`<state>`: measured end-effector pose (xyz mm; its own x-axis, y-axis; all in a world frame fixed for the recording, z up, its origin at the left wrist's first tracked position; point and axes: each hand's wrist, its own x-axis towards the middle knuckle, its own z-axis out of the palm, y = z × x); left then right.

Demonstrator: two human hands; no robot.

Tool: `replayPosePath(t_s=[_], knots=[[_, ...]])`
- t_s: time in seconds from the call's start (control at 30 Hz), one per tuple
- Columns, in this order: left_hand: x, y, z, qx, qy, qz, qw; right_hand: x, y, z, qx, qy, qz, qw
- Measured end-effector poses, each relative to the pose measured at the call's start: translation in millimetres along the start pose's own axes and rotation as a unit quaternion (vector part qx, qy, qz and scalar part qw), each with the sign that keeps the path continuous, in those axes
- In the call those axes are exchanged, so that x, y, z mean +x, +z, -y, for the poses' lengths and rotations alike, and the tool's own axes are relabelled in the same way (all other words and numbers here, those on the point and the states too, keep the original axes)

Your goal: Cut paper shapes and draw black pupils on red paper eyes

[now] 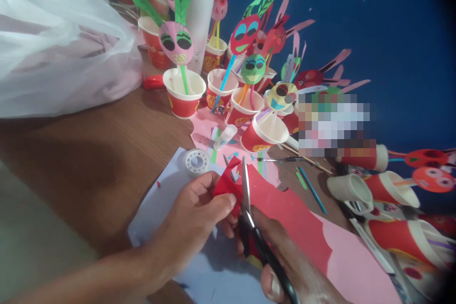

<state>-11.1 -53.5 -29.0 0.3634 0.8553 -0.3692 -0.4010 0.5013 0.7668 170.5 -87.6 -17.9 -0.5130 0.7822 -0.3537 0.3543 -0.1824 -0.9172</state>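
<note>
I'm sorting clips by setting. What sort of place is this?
Probably a craft table at home or in a classroom. Red paper cups hold straw-mounted paper mask faces, sheets of pink and red paper cover the wooden tabletop, and black-handled scissors cut a red paper scrap.

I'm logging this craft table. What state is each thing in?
Scissors: open, blades around the red paper.
Red paper: pinched in left hand, partly cut.
Right hand: grip on scissors.
Tape roll: lying flat.
Near cup: upright.
White cup: tipped over.
</note>
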Motion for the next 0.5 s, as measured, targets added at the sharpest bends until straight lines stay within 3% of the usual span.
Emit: replayPosePath(t_s=[0.5], knots=[[1.2,-3.1,2.6,0.02,-0.001,0.007,1.0,-1.2,1.3,-0.5,0.034,0.025,0.008,0.999]])
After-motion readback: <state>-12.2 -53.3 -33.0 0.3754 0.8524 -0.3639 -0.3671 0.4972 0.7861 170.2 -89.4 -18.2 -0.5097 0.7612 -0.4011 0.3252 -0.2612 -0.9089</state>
